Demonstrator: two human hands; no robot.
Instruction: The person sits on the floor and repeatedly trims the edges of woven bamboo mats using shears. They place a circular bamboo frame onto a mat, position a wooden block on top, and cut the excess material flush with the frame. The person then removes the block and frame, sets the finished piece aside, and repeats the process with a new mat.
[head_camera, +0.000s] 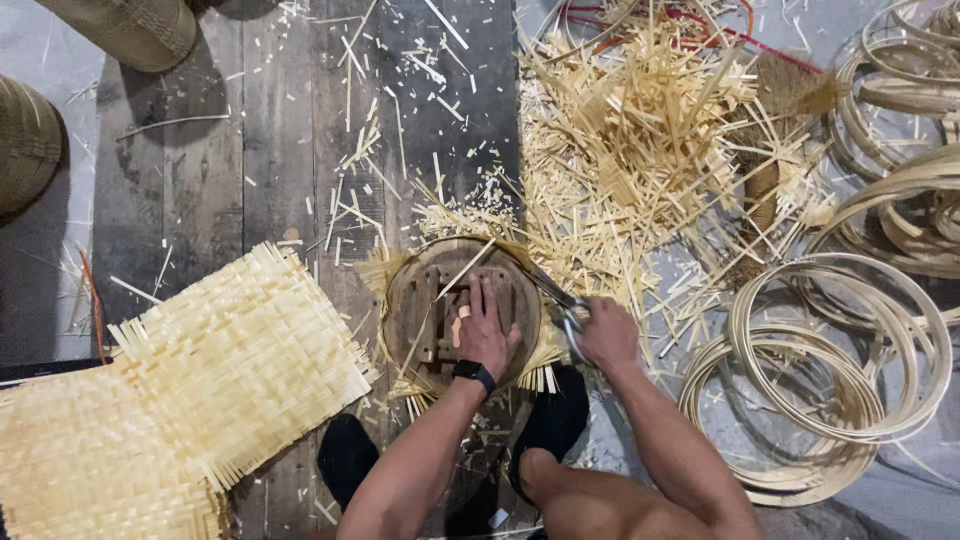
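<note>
woven mat (545, 375) mostly hidden under round wooden disc (440, 305), scissors (560, 300) half covered by right hand (608, 335)

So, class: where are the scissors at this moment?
In the head view, right of centre: the scissors are in the right hand, blades at the round wooden form's right edge, beside the left hand.

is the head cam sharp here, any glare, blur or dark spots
Head view: even, soft light, no glare; the woven mats and trimmed strips look sharp. The right hand and scissors are slightly soft; the left hand on the round mould is clear. Frame corners darken.
</note>
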